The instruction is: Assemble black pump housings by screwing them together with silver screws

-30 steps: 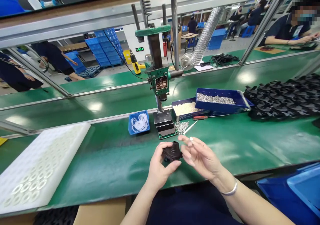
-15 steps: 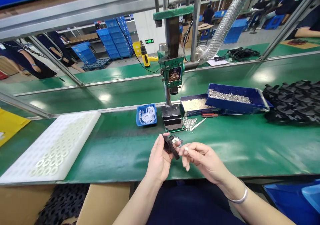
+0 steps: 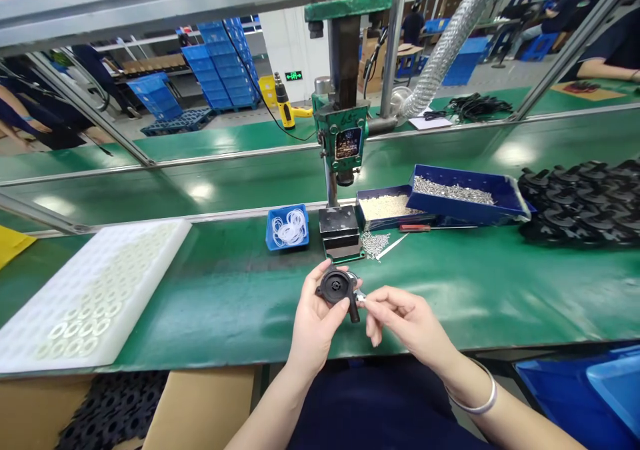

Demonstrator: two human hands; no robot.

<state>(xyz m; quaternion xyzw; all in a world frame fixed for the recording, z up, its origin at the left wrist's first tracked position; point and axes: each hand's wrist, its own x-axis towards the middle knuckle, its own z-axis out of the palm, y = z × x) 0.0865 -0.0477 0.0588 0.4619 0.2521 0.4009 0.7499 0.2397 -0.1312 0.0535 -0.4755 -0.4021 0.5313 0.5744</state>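
Note:
My left hand [image 3: 316, 320] is closed around a round black plastic part [image 3: 336, 288], held up with its hollow face towards me, just above the green bench [image 3: 225, 297]. My right hand [image 3: 403, 322] pinches a tiny white piece [image 3: 361, 298] between thumb and forefinger, right at the part's lower right edge. Both hands hover in front of a small green hand press [image 3: 340, 143] with a black base block [image 3: 341, 231].
A small blue bin of white rings [image 3: 287, 227] stands left of the press. Two blue trays [image 3: 463, 195] of small white and metal pieces lie to its right, with loose pieces [image 3: 374, 244] spilled nearby. Black parts [image 3: 583, 200] are heaped at far right. A white foam tray [image 3: 95, 290] lies left.
My left hand has turned the black part so its round hollow face points at me. My right hand has brought the tiny white piece up against the part.

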